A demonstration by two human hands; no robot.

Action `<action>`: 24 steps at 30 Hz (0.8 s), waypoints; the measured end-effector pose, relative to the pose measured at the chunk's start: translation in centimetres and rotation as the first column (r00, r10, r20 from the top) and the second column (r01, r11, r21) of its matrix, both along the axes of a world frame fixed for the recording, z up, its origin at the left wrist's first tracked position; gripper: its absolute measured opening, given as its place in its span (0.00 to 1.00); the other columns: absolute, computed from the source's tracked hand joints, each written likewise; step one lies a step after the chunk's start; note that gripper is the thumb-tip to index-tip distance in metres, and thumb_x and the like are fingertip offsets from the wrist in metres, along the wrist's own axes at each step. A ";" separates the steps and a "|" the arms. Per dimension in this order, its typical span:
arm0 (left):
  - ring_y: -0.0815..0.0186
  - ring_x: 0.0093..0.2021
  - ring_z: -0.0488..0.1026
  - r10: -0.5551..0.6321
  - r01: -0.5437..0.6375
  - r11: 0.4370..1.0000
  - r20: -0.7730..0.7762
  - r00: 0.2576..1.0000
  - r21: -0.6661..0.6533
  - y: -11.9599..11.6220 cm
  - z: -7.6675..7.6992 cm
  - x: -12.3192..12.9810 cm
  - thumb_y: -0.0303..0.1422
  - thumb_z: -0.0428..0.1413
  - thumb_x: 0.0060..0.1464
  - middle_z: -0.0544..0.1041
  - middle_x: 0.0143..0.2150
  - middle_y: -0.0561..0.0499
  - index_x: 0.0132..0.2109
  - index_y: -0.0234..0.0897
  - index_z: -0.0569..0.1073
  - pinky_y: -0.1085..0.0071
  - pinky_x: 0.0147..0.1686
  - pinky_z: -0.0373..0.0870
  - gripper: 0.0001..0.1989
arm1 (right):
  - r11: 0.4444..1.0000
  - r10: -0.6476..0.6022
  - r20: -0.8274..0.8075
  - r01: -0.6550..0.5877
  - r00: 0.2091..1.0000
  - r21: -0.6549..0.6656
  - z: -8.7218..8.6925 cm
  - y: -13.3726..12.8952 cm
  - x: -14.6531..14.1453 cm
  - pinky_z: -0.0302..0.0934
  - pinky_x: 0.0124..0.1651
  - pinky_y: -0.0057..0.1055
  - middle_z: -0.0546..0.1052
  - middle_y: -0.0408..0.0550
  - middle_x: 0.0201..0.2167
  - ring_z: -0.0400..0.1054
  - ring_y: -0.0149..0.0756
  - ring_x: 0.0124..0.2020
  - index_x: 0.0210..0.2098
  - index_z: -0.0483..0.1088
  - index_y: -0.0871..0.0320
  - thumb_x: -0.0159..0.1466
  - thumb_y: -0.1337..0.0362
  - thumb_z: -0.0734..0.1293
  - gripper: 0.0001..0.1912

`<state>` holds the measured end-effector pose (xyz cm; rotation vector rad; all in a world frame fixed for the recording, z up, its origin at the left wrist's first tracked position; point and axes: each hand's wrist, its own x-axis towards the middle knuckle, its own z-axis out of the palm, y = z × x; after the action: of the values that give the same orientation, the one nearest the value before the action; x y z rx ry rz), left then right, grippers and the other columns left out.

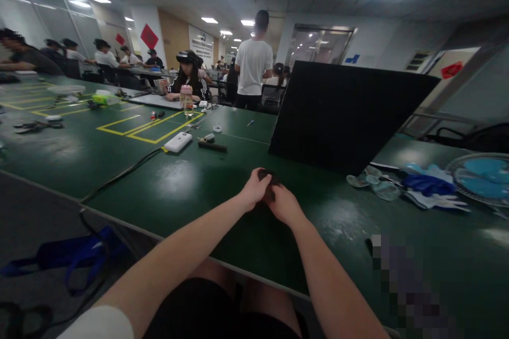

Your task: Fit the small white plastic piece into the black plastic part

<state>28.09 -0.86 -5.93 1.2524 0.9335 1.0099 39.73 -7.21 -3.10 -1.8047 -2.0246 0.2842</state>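
Note:
Both my hands meet over the green table, in front of my lap. My left hand (255, 189) has its fingers closed around a small dark brown object (269, 177), thumb along its near side. My right hand (283, 203) grips the same object from the right, fingers curled against it. Only a little of this object shows between my fingers, and I cannot make out its kind. It is held just above or on the table; which of the two is unclear.
A large black panel (345, 116) stands tilted ahead to the right. Gloves (431, 185) and a round fan (483, 175) lie on the right. Ahead left are a white power strip (178, 142), a dark bar (212, 145) and a pink-lided bottle (186, 99). Several people sit beyond; one stands.

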 end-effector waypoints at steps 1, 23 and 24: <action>0.62 0.51 0.75 0.007 -0.007 1.000 -0.005 1.000 0.003 0.0 0.0 -0.5 0.42 0.50 0.65 0.72 0.57 0.41 0.64 0.43 0.57 0.65 0.46 0.76 0.24 | 1.000 0.010 0.001 -0.010 1.000 0.002 0.0 0.0 0.2 0.65 0.43 0.37 0.76 0.53 0.46 0.72 0.43 0.42 0.46 0.74 0.54 0.62 0.63 0.67 0.12; 0.58 0.51 0.75 0.129 0.316 0.784 -0.638 0.759 0.535 -1.3 1.6 -10.7 0.36 0.60 0.55 0.76 0.54 0.47 0.62 0.44 0.68 0.60 0.55 0.70 0.28 | 1.000 -0.009 -0.451 -0.005 0.892 -0.030 1.4 -0.7 -0.5 0.69 0.41 0.36 0.77 0.48 0.45 0.73 0.38 0.41 0.55 0.64 0.52 0.62 0.59 0.67 0.22; 0.59 0.50 0.75 0.114 0.325 0.786 -0.639 0.761 0.527 -1.4 1.5 -10.7 0.37 0.60 0.54 0.77 0.54 0.47 0.62 0.44 0.68 0.61 0.54 0.71 0.28 | 1.000 0.025 -0.460 -0.025 0.888 0.005 1.4 -0.8 -1.0 0.68 0.42 0.36 0.76 0.47 0.46 0.73 0.38 0.42 0.56 0.64 0.52 0.63 0.59 0.67 0.21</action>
<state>17.35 -2.25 -4.43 2.2978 1.0550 0.8021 38.69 -8.02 -1.65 -1.5286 -1.7070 0.6558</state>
